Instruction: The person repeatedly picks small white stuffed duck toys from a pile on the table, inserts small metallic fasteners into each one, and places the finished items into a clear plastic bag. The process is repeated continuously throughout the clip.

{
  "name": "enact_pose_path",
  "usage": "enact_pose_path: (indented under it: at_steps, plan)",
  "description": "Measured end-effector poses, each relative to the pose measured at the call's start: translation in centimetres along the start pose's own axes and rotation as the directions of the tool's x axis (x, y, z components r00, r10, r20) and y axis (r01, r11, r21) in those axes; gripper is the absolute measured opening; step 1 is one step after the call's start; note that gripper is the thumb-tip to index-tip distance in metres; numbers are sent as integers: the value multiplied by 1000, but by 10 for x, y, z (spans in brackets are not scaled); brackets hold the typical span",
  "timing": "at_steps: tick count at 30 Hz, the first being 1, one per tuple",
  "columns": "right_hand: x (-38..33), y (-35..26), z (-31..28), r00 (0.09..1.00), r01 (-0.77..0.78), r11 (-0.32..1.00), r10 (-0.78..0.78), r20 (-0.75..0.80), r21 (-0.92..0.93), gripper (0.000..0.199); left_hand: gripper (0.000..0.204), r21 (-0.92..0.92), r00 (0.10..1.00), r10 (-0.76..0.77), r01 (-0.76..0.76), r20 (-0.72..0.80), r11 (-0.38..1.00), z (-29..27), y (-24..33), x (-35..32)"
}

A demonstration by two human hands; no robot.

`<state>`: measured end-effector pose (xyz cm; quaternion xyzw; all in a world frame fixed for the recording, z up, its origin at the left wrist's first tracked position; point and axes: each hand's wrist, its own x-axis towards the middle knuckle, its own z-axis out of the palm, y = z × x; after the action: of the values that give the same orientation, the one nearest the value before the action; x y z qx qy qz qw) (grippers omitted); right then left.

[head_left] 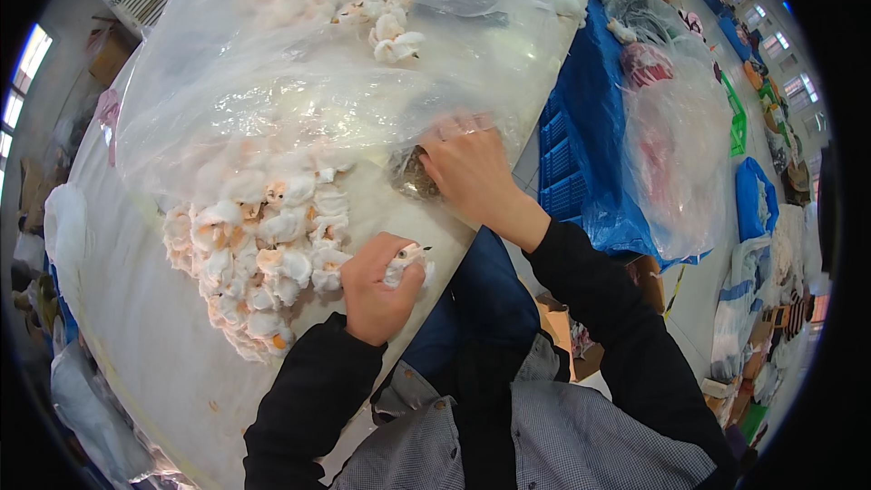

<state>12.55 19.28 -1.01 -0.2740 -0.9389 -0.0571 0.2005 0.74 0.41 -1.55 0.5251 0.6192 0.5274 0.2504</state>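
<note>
A small white-and-orange plush toy [406, 263] is sitting clenched in the left hand [376, 289] at the white table's [154, 345] near edge, beside a heap of matching plush toys [259, 259]. The right hand [467, 168], arm outstretched, is gripping the large clear plastic bag [299, 63].

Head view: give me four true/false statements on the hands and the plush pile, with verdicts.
1. The left hand grips a small white plush toy. True.
2. The right hand rests in the person's lap. False: it reaches into the clear plastic bag.
3. A pile of white and orange plush toys lies on the table. True.
4. The crates to the right are red. False: they are blue.
</note>
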Motion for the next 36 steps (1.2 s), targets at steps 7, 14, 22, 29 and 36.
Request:
enact_pose_path:
  at_steps: [7,14,22,29,36]
  plan:
    - [1,6,11,1000,-25,997,23,18,79,12,15,-117,998,-42,37,-36,992,6,-4,0]
    - [-20,-15,-31,965,-175,606,260,15,776,7,14,-137,992,-125,126,17,982,1,-2,-2]
    - [-61,-34,-43,833,-510,-220,116,541,832,15,14,-139,984,-180,180,19,974,1,3,0]
    - [-65,-35,-41,848,-486,-216,118,516,847,14,15,-150,981,-192,196,44,969,1,1,1]
    - [-68,-35,-39,836,-476,-364,97,540,801,13,16,-142,986,-157,162,48,976,0,-1,0]
